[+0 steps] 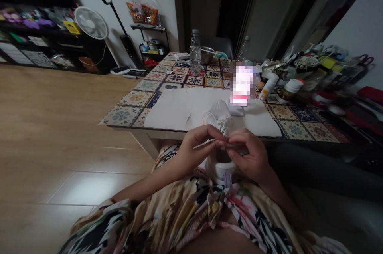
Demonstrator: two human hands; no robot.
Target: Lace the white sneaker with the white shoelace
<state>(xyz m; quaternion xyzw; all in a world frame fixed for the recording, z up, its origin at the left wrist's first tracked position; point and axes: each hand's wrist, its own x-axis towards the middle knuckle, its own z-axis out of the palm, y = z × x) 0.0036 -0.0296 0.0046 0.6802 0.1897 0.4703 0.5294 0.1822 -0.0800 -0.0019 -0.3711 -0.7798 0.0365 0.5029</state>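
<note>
At the table's (pixel 122 114) near edge, the shoe (pixel 219 111) points toe-away beneath left hand (pixel 202 141) and right hand (pixel 250 153), equally close, fingertips pinched together, what between them unclear.

We wear a loose tan garment (pixel 167 210) filling six o'clock, printed with yellow, pink and bold black-and-white leafy streaks. Its left sleeve (pixel 103 224), toward half past seven, falls wide in folds; our left hand (pixel 194 144) and right hand (pixel 253 156) are bare.
</note>
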